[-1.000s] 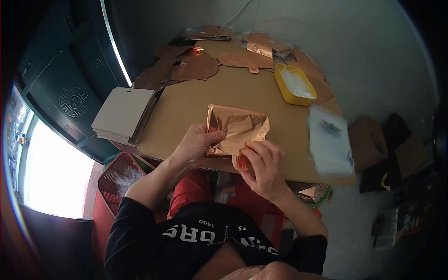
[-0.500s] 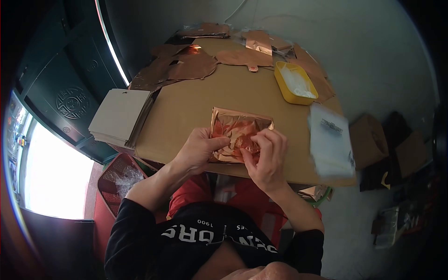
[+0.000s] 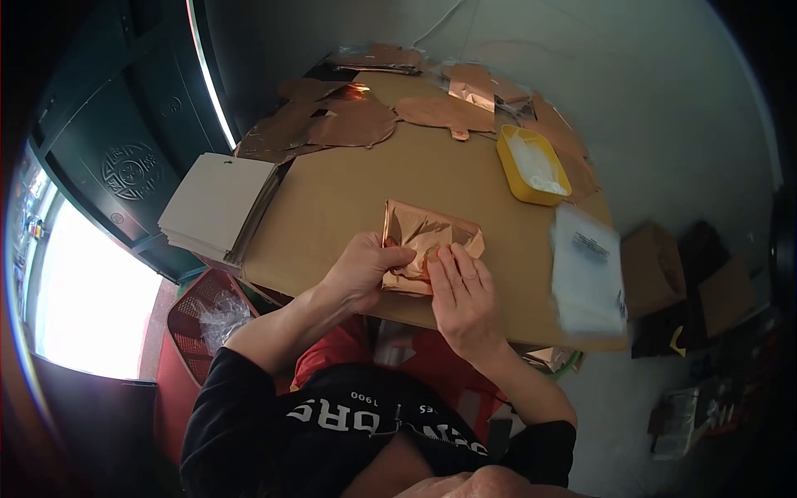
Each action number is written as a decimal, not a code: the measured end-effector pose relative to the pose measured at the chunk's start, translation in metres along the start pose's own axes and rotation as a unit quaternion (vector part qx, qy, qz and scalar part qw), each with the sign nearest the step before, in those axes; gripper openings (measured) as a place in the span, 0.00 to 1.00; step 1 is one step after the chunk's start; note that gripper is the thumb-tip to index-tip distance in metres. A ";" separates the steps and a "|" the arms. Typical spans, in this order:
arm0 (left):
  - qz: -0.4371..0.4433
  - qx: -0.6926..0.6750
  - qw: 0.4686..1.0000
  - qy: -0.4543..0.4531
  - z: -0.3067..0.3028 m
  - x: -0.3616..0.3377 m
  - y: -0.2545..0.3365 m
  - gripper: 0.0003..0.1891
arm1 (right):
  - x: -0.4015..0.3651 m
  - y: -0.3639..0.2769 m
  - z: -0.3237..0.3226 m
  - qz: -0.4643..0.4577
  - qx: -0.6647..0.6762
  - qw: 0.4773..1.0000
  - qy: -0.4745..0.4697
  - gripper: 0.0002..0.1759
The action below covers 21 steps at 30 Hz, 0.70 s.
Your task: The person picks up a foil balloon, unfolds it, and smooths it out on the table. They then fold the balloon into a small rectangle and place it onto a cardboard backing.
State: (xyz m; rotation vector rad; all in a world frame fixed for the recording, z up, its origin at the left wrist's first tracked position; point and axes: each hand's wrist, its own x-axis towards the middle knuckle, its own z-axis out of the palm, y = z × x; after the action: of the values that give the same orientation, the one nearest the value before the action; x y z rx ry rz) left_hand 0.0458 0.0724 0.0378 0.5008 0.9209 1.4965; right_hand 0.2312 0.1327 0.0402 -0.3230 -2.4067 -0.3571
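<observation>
A square, shallow piece covered in shiny copper-coloured foil (image 3: 433, 224) is held just above the table's front edge, its foil crumpled and folded inward. My left hand (image 3: 361, 272) grips its left side, thumb pressed on top and fingers beneath. On the right part, my right hand (image 3: 466, 300) has its fingers close together, bent onto the loose crinkled foil. The fingertips and the thumb of that hand are partly hidden, along with the underside of the piece.
Whitish square boards (image 3: 217, 199) are stacked at the table's left edge. A yellow tub (image 3: 535, 197) with white contents and clear plastic bags (image 3: 588, 278) lie to the right. Copper-coloured sheets (image 3: 353, 124) cover the back. Below left, a red basket (image 3: 189, 332) holds crumpled clear plastic.
My right fingers have straightened and drawn together over the foil, where they were curled and apart. More foil is folded inward over the reddish middle. The view has shifted slightly.
</observation>
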 end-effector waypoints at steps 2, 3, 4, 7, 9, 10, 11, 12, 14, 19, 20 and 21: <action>-0.001 0.000 1.000 0.000 0.001 0.001 0.002 0.05 | 0.001 0.006 0.001 -0.017 -0.007 1.000 0.004 0.21; -0.002 0.007 1.000 -0.007 -0.006 0.005 0.000 0.07 | 0.002 0.007 0.001 -0.020 -0.006 1.000 0.008 0.21; -0.004 0.014 1.000 -0.015 -0.010 0.007 0.001 0.09 | 0.004 0.009 0.001 -0.023 -0.005 1.000 0.013 0.21; -0.016 -0.092 0.992 -0.086 0.012 -0.012 0.037 0.15 | 0.014 0.018 -0.005 0.010 0.086 0.996 0.039 0.18; 0.050 0.046 0.995 -0.072 0.003 -0.016 0.051 0.18 | 0.023 0.017 -0.028 0.144 0.223 0.964 0.013 0.12; 0.084 0.114 0.988 -0.065 -0.004 -0.018 0.058 0.19 | 0.026 0.019 -0.036 0.208 0.289 0.934 -0.001 0.10; 0.128 0.177 0.976 -0.024 -0.013 -0.013 0.058 0.21 | 0.023 0.027 -0.037 0.274 0.386 0.880 -0.032 0.09; 0.174 0.191 0.966 0.003 -0.015 -0.007 0.057 0.20 | 0.018 0.038 -0.036 0.336 0.477 0.810 -0.064 0.09; 0.263 0.216 0.938 0.059 -0.015 -0.001 0.056 0.20 | 0.018 0.044 -0.029 0.391 0.635 0.663 -0.066 0.10; 0.156 0.089 0.983 -0.042 -0.011 0.003 0.063 0.16 | 0.013 0.048 -0.002 0.409 0.799 0.440 -0.035 0.12; 0.152 0.090 0.983 -0.049 -0.014 0.005 0.061 0.15 | 0.015 0.047 -0.002 0.413 0.804 0.427 -0.040 0.12; 0.153 0.096 0.982 -0.050 -0.016 0.007 0.061 0.14 | 0.017 0.045 -0.003 0.417 0.808 0.413 -0.044 0.12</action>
State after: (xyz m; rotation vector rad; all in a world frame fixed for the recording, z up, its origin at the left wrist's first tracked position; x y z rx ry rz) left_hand -0.0056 0.0793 0.0744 0.8835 0.9452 1.6481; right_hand 0.2347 0.1761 0.0608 -0.4620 -1.2365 2.2680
